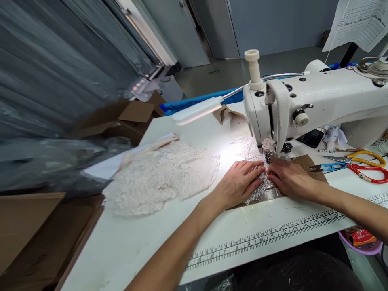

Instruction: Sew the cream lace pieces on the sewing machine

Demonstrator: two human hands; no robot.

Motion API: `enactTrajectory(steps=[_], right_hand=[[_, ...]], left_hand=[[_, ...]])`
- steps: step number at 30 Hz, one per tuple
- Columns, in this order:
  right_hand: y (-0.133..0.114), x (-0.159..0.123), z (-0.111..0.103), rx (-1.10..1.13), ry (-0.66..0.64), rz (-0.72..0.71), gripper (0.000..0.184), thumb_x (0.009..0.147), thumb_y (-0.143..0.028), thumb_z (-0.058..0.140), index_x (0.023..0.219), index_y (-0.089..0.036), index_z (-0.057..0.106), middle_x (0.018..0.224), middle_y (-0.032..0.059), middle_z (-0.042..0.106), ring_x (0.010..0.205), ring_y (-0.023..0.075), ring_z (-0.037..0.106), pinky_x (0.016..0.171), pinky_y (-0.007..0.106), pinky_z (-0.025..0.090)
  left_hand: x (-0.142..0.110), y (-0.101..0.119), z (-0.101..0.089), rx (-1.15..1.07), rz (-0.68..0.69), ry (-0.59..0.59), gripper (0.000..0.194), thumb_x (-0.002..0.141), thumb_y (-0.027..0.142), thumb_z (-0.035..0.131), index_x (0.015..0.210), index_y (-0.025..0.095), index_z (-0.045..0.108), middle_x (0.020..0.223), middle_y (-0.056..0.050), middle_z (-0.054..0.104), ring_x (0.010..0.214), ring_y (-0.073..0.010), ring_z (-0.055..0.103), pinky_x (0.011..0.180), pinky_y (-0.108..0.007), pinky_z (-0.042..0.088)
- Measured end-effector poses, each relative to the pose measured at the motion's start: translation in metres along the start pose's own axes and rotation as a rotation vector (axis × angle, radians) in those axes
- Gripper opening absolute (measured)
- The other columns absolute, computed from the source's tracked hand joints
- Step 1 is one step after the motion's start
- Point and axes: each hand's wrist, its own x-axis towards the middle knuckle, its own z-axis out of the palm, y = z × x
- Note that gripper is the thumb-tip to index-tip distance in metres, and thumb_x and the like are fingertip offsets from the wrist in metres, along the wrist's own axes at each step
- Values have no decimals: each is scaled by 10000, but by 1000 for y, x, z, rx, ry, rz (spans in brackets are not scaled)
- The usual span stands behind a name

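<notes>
Rests left hand (238,182), loosely spread, on white lace (257,195); curls right hand (286,178) beside presser foot (268,157), cannot tell whether clamped on lace.

Along the front edge of the white table (121,250), sweeping from six o'clock toward four o'clock, a ruler scale (266,238) shows numbers, 7 through 17 among them. At two o'clock, a hanging paper sheet (359,24) bears lines of writing too small to read; lettering on a red packet (362,236) at four o'clock is illegible.
</notes>
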Motion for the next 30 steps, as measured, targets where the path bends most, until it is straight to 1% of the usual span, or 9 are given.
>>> enactTrajectory(steps=[4,7,12,16,19,22,25,27,30], right_hand=[[13,3,-13,334,-6,196,215,906,-327,480,909,-167,623,734,38,651,653,155,602,630,287,441],[17,2,-18,502,19,311,245,866,-385,512,886,-168,623,745,24,667,615,137,603,612,277,464],[13,-2,-18,508,24,283,240,828,-399,545,835,-179,641,865,38,702,784,160,626,727,291,488],[12,-4,-19,502,-16,241,342,833,-465,542,926,-152,642,735,28,638,670,135,568,627,271,457],[13,-6,-20,403,-66,202,376,789,-479,608,929,-131,628,649,0,566,575,110,493,540,251,391],[14,-8,-19,360,-47,155,273,792,-390,620,889,-135,613,632,-10,555,548,94,473,538,241,371],[14,-9,-16,361,10,145,176,834,-313,572,869,-146,617,605,-21,540,538,90,466,555,239,375],[13,-11,-14,346,38,116,170,854,-307,560,867,-150,624,612,-16,546,549,93,471,567,244,377],[10,-14,-8,251,67,55,171,875,-302,552,890,-153,633,678,11,594,595,111,505,592,261,376]], left_hand=[[-4,1,-2,7,36,-2,266,1008,321,440,1171,154,568,1227,-130,631,1015,-242,630,813,-419,528],[-4,3,-4,37,39,93,252,997,342,473,1141,158,569,1208,-128,644,991,-228,644,797,-406,538],[1,9,-5,157,20,371,100,948,217,555,1006,150,600,971,-76,710,817,-175,673,640,-309,522],[5,14,-7,197,40,460,54,903,123,575,934,145,613,859,-51,714,734,-159,665,605,-293,503],[5,16,-6,124,80,418,69,890,121,590,951,139,619,891,-59,720,775,-165,672,678,-317,529],[3,16,-2,52,170,230,211,935,245,569,1095,113,604,1054,-107,713,923,-210,681,812,-390,543],[0,14,2,53,183,104,311,972,359,515,1165,125,582,1172,-131,681,984,-238,669,822,-423,541],[-1,14,2,48,170,133,263,981,342,504,1135,146,589,1169,-120,682,959,-219,670,815,-410,543],[1,16,0,75,141,273,150,951,215,551,1086,160,588,1051,-88,708,880,-188,669,761,-370,550]])
